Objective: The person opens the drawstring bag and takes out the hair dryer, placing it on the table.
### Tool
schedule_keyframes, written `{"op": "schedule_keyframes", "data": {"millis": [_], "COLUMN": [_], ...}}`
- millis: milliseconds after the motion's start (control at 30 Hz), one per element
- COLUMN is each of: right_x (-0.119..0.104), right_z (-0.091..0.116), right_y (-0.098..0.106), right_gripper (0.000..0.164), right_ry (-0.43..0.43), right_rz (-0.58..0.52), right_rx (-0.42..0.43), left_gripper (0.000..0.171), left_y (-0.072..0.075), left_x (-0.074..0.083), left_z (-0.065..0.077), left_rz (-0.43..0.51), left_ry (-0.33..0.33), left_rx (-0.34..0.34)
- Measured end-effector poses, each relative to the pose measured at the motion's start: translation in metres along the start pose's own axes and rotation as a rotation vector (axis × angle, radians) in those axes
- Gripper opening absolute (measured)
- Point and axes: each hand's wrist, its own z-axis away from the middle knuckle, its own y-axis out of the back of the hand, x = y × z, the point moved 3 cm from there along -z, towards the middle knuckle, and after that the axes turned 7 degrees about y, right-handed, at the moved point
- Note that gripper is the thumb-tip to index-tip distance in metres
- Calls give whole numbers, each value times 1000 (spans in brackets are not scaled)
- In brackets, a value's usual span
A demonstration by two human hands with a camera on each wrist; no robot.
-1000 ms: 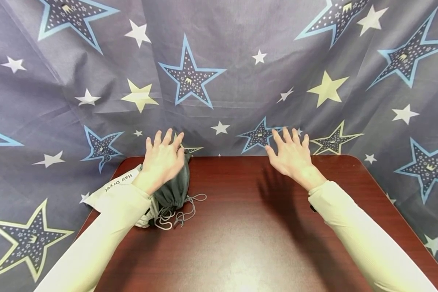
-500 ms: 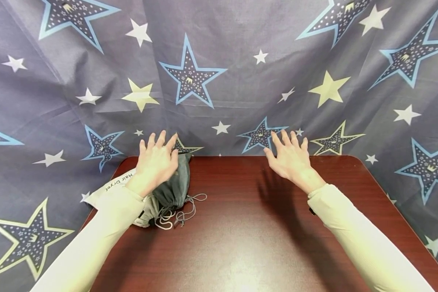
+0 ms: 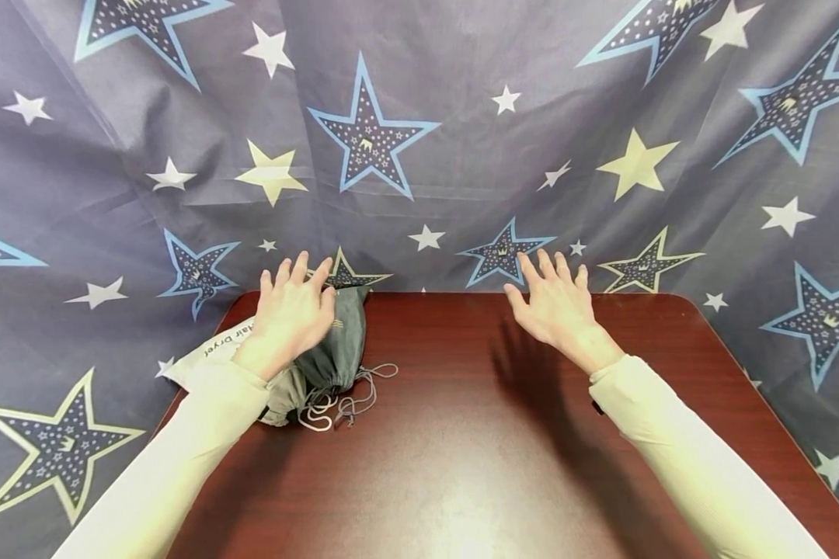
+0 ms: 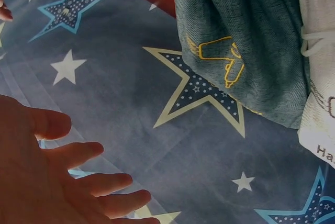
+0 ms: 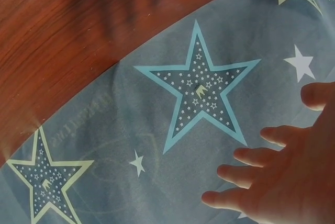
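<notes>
A person's left hand (image 3: 290, 314) and right hand (image 3: 559, 310) stretch out before a star-printed cloth (image 3: 461, 178), fingers straight, spread and gripping nothing. Below and just beside the left, apart from its fingertips, a dark drawstring bag (image 3: 342, 341) and a pale bag (image 3: 224, 341) lettered "Hair Dryer" lie together on the reddish-brown surface (image 3: 447, 435), near its far left corner.
</notes>
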Motion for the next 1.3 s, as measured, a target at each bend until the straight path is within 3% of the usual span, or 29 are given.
{"op": "schedule_keyframes", "data": {"millis": [433, 633, 1067, 1300], "right_x": [-2, -4, -11, -15], "right_z": [6, 9, 15, 16], "right_y": [-2, -3, -1, -2], "right_gripper": [67, 67, 68, 68], "right_ry": [-1, 3, 28, 36], "right_rz": [-23, -27, -25, -22], "right_rx": [-3, -4, 1, -1], "left_gripper": [51, 51, 49, 49], "left_y": [-1, -9, -28, -40], "left_x": [-8, -12, -14, -10], "left_z": [15, 18, 32, 43], "left_rz": [21, 15, 8, -21], "left_ry": [-3, -15, 16, 39], "left_rx": [63, 80, 10, -64]}}
